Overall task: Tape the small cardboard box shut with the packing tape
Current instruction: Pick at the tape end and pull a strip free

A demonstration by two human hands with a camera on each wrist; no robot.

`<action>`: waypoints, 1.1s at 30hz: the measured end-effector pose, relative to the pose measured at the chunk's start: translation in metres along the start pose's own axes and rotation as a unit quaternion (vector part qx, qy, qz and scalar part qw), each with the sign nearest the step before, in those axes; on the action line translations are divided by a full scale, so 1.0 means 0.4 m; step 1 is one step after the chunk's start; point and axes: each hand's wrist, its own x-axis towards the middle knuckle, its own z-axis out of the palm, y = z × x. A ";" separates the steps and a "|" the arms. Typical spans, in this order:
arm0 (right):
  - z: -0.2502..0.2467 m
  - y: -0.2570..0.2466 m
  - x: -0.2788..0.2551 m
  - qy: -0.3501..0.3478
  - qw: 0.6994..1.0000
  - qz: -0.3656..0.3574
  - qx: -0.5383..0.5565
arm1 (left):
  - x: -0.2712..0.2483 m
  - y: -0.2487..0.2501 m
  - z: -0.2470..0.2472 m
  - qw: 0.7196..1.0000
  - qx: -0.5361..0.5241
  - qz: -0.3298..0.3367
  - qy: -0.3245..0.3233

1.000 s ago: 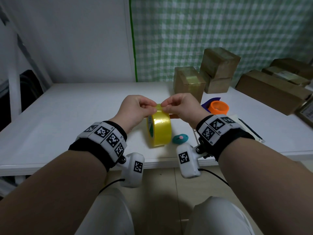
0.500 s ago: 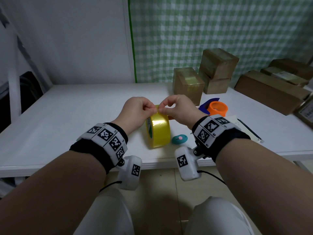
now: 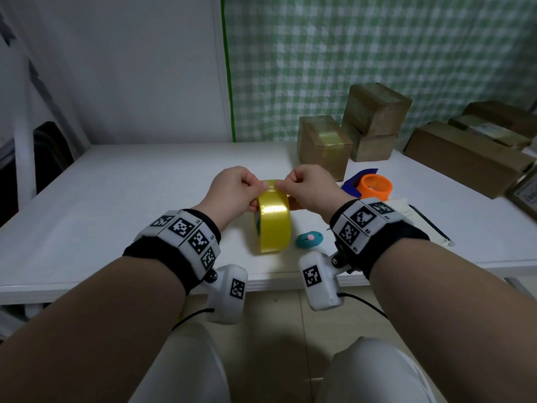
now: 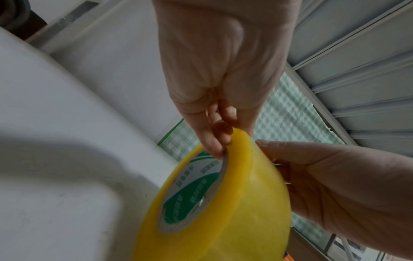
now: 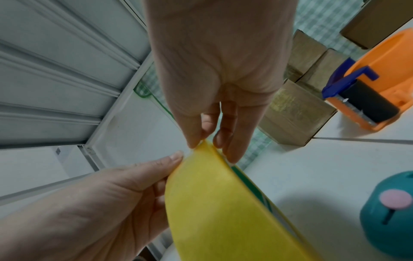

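A yellow roll of packing tape (image 3: 273, 225) is stood on edge near the front of a white table (image 3: 116, 193), its top pinched by the left hand (image 3: 232, 193) and right hand (image 3: 308, 190). Further back, a small cardboard box (image 3: 324, 145) is seen beside 2 stacked boxes (image 3: 374, 120)

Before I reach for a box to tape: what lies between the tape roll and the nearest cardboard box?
In the head view, only the right hand and bare white table lie between the tape roll and the nearest cardboard box.
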 end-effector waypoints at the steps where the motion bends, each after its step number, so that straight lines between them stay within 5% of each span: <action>1: 0.000 0.000 0.003 -0.001 1.000 0.012 0.007 | 0.002 -0.001 -0.001 1.000 -0.006 -0.008 -0.005; 12: -0.004 -0.008 -0.003 -0.070 0.991 0.102 0.052 | -0.003 -0.012 -0.014 0.972 -0.048 -0.206 -0.106; 17: -0.022 0.020 -0.010 -0.083 0.985 0.134 0.071 | 0.002 -0.012 -0.015 0.973 -0.082 -0.190 -0.098; 20: -0.034 0.062 -0.015 -0.099 0.975 0.143 -0.136 | 0.017 -0.021 -0.029 0.982 -0.048 -0.169 -0.075; 22: -0.032 0.083 -0.012 -0.150 0.934 0.136 -0.293 | 0.025 -0.024 -0.037 0.979 -0.062 -0.179 -0.072; 25: -0.014 0.105 0.003 -0.190 0.899 0.125 -0.375 | 0.034 -0.031 -0.048 0.964 -0.143 -0.211 -0.072; 33: 0.020 0.145 0.103 -0.068 0.928 0.113 -0.349 | 0.073 -0.043 -0.052 0.978 -0.142 -0.142 -0.056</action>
